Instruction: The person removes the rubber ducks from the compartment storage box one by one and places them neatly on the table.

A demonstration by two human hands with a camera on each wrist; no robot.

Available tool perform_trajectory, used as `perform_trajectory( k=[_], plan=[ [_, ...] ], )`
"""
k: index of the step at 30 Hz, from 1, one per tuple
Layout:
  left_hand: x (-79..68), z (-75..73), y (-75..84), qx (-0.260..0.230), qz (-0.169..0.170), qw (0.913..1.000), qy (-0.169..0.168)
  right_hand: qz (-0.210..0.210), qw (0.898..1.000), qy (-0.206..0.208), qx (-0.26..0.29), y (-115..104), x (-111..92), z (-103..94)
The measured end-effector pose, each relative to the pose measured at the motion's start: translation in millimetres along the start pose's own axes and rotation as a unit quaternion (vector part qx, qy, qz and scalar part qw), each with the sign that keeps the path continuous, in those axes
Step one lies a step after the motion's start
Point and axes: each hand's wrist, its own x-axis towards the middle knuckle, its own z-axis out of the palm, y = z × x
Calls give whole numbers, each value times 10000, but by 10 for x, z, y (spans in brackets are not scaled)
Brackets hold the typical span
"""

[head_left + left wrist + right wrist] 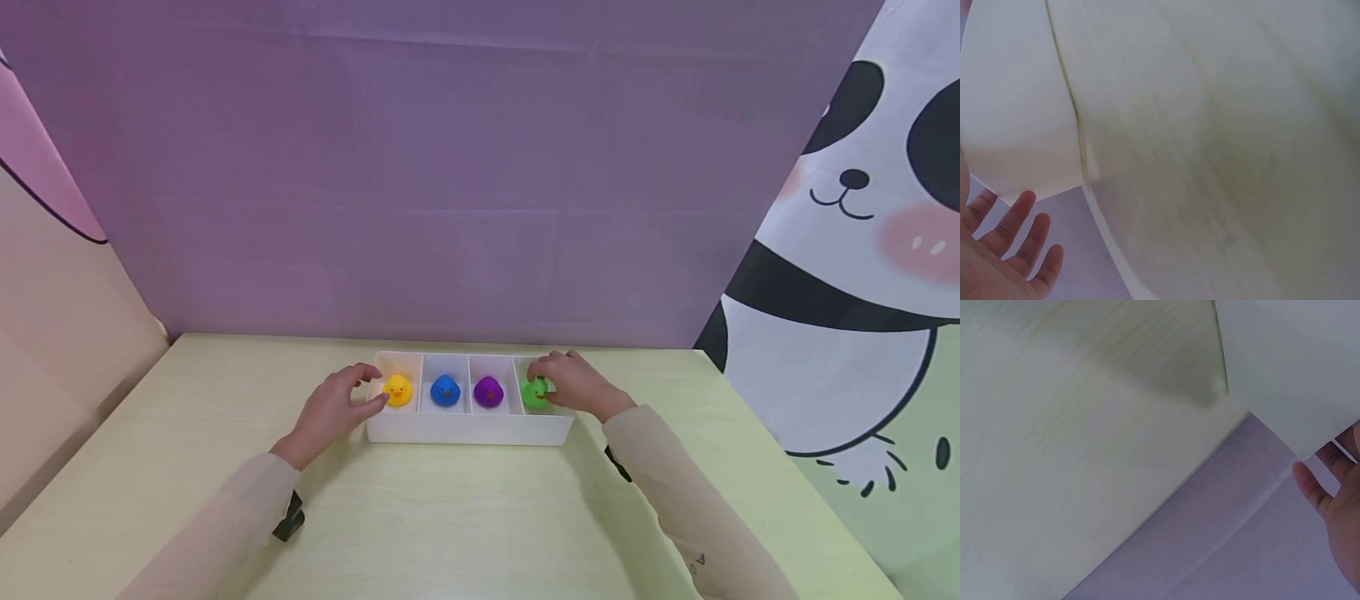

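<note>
A white divided box (pixel 468 429) holds a yellow rubber duck (pixel 398 390), a blue one (pixel 446 391), a purple one (pixel 488 392) and a green one (pixel 536 393), each in its own compartment. At the box's left end my left hand (pixel 335 408) has thumb and forefinger spread beside the yellow duck, the thumb tip overlapping its edge. Its other fingers (pixel 1036 234) show loosely spread in the left wrist view. My right hand (pixel 576 383) reaches into the rightmost compartment and pinches the green duck between thumb and fingers. In the right wrist view the box wall hides that duck.
The box stands near the back of a pale wooden table (pixel 450 517). Behind the table hangs a purple cloth (pixel 450 192). A panda-printed panel (pixel 832 333) is at the right, and a light wall (pixel 67 333) at the left.
</note>
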Motion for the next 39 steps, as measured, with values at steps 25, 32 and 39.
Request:
perform_trajectory(
  k=[25, 32, 39],
  plan=[
    [-16, -19, 20, -31, 31, 10000, -42, -73, 9998, 17, -160, -37, 18, -412],
    [-11, -12, 6, -61, 10, 10000, -39, 9, 9997, -4, -242, -31, 10, -531],
    [-8, -4, -10, -92, 20, 9999, -34, 72, 9998, 129, -153, 47, -39, -612]
  ],
)
